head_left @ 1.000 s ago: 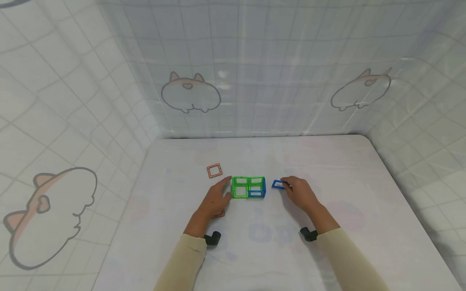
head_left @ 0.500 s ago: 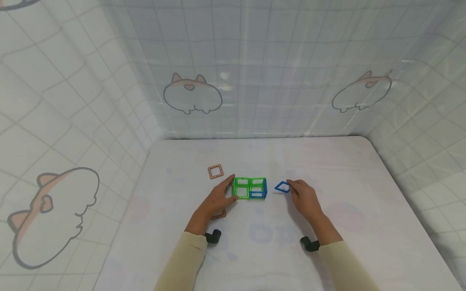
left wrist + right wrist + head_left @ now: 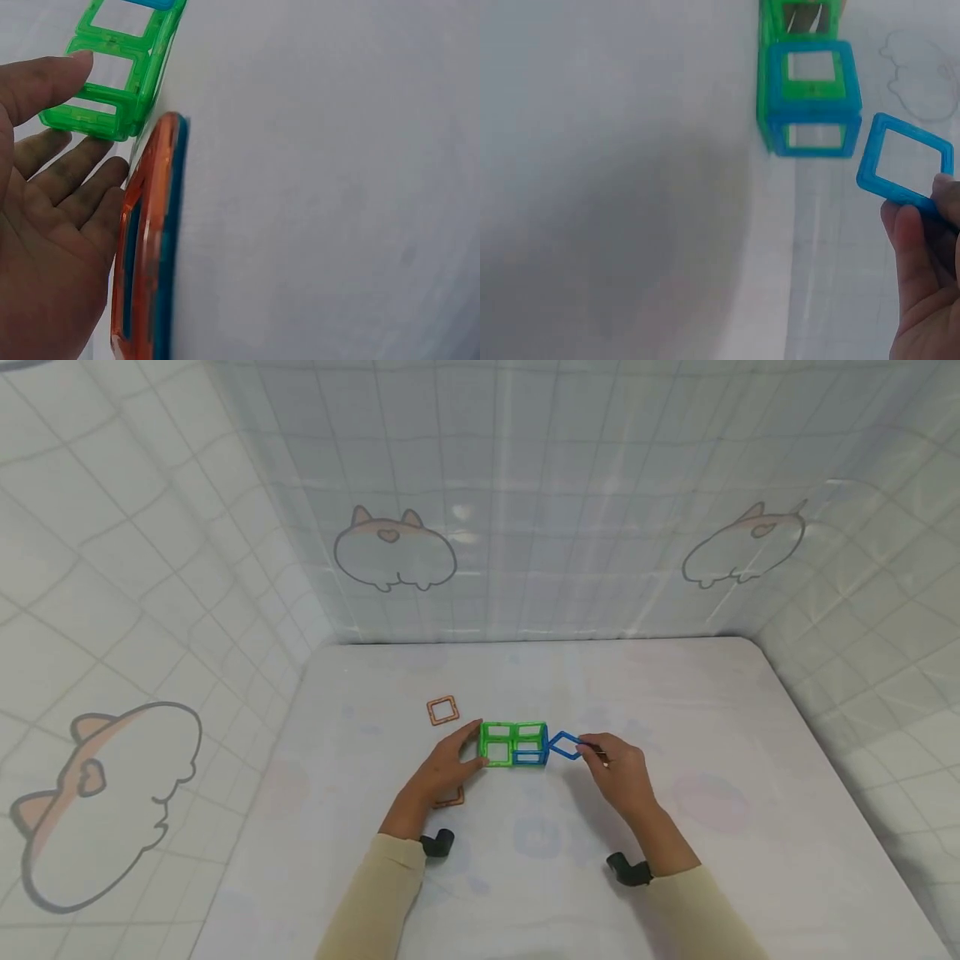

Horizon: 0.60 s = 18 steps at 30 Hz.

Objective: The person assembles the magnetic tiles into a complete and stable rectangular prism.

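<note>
In the head view, a low box of green and blue magnetic tiles [image 3: 513, 745] lies mid-table, blue at its right end. My left hand [image 3: 446, 768] holds its left end, thumb at the near corner and index finger at the far one. The left wrist view shows the thumb over the green tiles [image 3: 112, 39], the other fingers at their end. Between thumb and fingers, my right hand [image 3: 622, 772] pinches a square blue magnetic tile [image 3: 892, 193]. Turned cornerwise, this tile has one corner close to the box's blue end; I cannot tell whether they touch.
An orange square tile [image 3: 442, 698] lies beyond my left hand. Another orange tile [image 3: 450, 804] is partly hidden by the left wrist; up close, this orange tile [image 3: 155, 217] has a teal-blue layer under it. Grid-patterned curtains [image 3: 570, 568] stand behind the table and at both sides.
My right hand has lifted and turned the blue tile, then brought it left to the box's blue end. My left hand has closed in on the box's left end.
</note>
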Motion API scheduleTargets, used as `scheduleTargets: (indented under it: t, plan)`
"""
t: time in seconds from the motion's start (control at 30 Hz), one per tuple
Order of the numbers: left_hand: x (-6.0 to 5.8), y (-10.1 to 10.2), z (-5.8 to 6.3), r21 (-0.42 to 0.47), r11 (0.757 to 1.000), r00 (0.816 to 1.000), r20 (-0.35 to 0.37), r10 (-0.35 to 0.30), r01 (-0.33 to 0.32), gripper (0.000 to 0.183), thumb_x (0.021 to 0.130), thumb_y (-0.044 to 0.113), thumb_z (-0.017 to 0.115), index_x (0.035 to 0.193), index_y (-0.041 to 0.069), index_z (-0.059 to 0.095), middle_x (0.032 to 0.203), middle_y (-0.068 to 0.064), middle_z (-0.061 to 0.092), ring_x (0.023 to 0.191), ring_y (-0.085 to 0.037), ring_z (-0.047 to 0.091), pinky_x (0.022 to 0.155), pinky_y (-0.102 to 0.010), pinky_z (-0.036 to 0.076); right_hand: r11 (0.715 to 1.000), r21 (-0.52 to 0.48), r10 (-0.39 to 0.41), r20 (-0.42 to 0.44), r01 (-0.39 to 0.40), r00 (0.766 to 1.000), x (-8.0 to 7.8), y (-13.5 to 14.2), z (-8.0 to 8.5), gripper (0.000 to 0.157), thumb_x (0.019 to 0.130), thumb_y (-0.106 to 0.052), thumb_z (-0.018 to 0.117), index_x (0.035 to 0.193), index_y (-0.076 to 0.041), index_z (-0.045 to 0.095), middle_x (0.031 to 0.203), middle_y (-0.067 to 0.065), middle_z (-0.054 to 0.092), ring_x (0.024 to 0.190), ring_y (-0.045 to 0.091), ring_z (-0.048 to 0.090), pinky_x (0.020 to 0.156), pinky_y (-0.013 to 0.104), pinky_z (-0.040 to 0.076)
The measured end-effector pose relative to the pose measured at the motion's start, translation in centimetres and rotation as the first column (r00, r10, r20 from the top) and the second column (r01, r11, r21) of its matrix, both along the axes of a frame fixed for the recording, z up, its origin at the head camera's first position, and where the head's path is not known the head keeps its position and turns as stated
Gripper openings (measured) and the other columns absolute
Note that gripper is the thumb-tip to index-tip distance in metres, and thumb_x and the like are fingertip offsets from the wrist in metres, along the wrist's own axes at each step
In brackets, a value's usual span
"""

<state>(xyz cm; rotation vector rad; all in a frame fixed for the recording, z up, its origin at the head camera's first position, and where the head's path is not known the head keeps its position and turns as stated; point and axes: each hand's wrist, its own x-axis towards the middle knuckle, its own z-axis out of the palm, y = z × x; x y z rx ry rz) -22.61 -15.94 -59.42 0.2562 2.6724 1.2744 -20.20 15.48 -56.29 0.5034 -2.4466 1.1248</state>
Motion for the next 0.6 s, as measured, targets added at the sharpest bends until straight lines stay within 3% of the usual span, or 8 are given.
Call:
scheduleTargets:
  t: [0.3, 0.6]
  plan:
    - [0.0, 0.0, 0.0, 0.006, 1.0, 1.0, 0.02, 0.011, -0.011, 0.073, 0.093, 0.039, 0.069, 0.156, 0.026, 0.034, 0.16, -0.001, 0.036, 0.15, -0.026, 0.026, 0.121, -0.051, 0.025, 0.995, 0.046, 0.086, -0.042, -0.084, 0.995, -0.3, -2.2, 0.6, 0.017, 0.087, -0.006, 0.076, 0.104, -0.003, 0.076, 0.096, 0.004, 0.076, 0.081, 0.012, 0.069, 0.069, 0.031, 0.062]
    - [0.0, -0.1, -0.1, -0.001, 1.0, 0.999, 0.041, 0.02, -0.02, 0.071, 0.095, 0.046, 0.064, 0.156, 0.029, 0.033, 0.161, 0.0, 0.034, 0.151, -0.027, 0.024, 0.121, -0.052, 0.024, 0.982, 0.121, 0.153, -0.086, -0.142, 0.984, -0.2, -4.3, 1.0, 0.017, 0.088, -0.012, 0.077, 0.104, -0.005, 0.077, 0.096, 0.003, 0.076, 0.089, 0.016, 0.072, 0.079, 0.034, 0.061]
